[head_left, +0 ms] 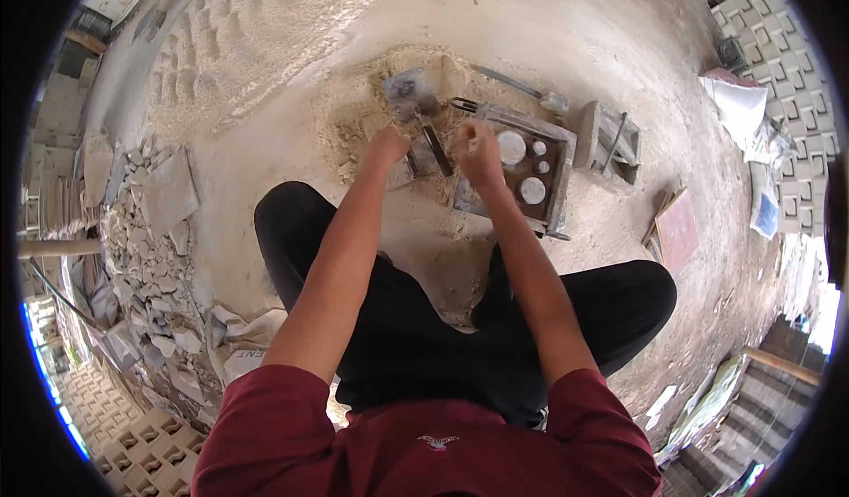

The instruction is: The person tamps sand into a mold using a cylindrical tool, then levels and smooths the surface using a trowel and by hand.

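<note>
Both my arms reach forward over a dusty work spot on the floor. My left hand (387,148) is beside a grey block or mould (423,155) with a dark bar (437,150) on it; its fingers are too small to make out. My right hand (478,149) has its fingers bent together at the left edge of a wooden tray (563,179); what it holds, if anything, is hidden. White round pieces (532,191) of different sizes lie in the tray. A grey metal plate (409,90) rests on powder beyond my left hand.
A trowel-like tool (554,102) lies behind the tray. Right of it stands a wooden box (610,146). Broken pieces (146,267) are heaped at the left, with spread powder (239,37) beyond. A reddish tile (676,232) lies at the right.
</note>
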`<state>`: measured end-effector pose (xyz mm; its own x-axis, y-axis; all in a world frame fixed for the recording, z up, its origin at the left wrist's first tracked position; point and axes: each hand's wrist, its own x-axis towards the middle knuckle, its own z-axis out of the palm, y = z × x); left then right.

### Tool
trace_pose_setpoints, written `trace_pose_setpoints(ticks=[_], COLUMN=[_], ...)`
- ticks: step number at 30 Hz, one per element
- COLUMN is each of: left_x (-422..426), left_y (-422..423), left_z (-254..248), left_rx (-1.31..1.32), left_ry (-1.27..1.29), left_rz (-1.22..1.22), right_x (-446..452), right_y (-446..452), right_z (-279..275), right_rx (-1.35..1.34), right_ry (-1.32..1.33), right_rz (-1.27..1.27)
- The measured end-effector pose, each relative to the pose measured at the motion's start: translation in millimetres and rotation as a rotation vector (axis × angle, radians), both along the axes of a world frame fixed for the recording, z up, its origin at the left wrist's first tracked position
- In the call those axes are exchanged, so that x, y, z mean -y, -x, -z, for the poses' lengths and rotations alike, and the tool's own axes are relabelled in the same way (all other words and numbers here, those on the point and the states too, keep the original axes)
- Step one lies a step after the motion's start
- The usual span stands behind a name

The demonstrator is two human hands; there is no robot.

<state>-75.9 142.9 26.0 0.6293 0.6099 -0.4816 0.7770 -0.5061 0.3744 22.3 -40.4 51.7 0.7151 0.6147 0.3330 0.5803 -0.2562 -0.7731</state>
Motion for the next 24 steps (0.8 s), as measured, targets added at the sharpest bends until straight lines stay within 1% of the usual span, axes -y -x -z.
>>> trace_pose_setpoints(ticks=[1, 3, 4, 6, 7, 9, 10, 12, 13, 15, 16, 17, 18, 19, 21, 22, 23, 24], left_x=[-4.3, -11.5, -12.1, -9.0, -5.6, -4.9, -5.3, -4.5, -7.0, -13.0, -16.4, -18.6, -21.9, -29.1, -41.9, -48.1, -58.1, -67.5], left_y=[3.2, 7.4, 9.0, 11.7, 9.0, 2.6, -0.1, -1.2, -0.1, 2.5, 4.1, 6.6, 10.2, 13.8, 28.2, 35.4, 40.2, 45.1], left_z=[8.7, 34.5, 37.4, 47.6, 53.9, 66.9, 73.8, 82.7, 84.3, 83.1, 76.7, 70.0, 63.6, 56.9, 48.5, 55.9, 62.5, 67.7], left_rx=[-0.005, -0.056, -0.060, 0.054, 0.050, 0.174, 0.178, 0.334, 0.333, 0.290, 0.293, 0.269, 0.243, 0.246, 0.332, 0.331, 0.423, 0.513], left_ry=[0.001, 0.080, 0.085, 0.220, 0.231, 0.654, 0.659, 0.864, 0.865, 0.929, 0.925, 0.890, 0.856, 0.849, 1.008, 1.005, 0.886, 0.762], left_rz=[-0.014, 0.006, -0.003, -0.186, -0.196, -0.481, -0.489, -0.752, -0.759, -0.751, -0.757, -0.720, -0.686, -0.696, -0.720, -0.728, -0.860, -0.988], right_x=[-8.9, -23.6, -33.4, -48.3, -50.7, -60.2, -64.7, -68.5, -67.5, -64.1, -67.0, -70.9, -76.9, -84.4, -98.0, -103.7, -111.2, -117.8], right_y=[15.6, 40.1, 43.7, 50.4, 50.4, 48.2, 48.3, 55.0, 58.6, 61.7, 60.3, 59.4, 60.7, 57.7, 54.6, 56.8, 55.3, 53.6], right_z=[15.4, 40.4, 50.9, 62.2, 62.1, 62.6, 63.9, 69.8, 73.5, 79.0, 92.1, 104.8, 100.2, 95.3, 74.5, 62.6, 49.8, 39.6], right_rx=[-0.005, 0.044, 0.041, 0.084, 0.082, -0.107, -0.102, -0.268, -0.269, -0.421, -0.421, -0.509, -0.599, -0.600, -0.745, -0.605, -0.600, -0.667], right_ry=[0.001, 0.167, 0.171, 0.162, 0.173, 0.403, 0.409, 0.674, 0.678, 0.345, 0.343, 0.323, 0.305, 0.303, 0.420, 0.467, 0.463, 0.510], right_rz=[-0.014, -0.002, -0.012, 0.101, 0.091, -0.038, -0.046, -0.016, -0.022, -0.209, -0.217, -0.189, -0.164, -0.176, -0.132, -0.151, -0.157, -0.145])
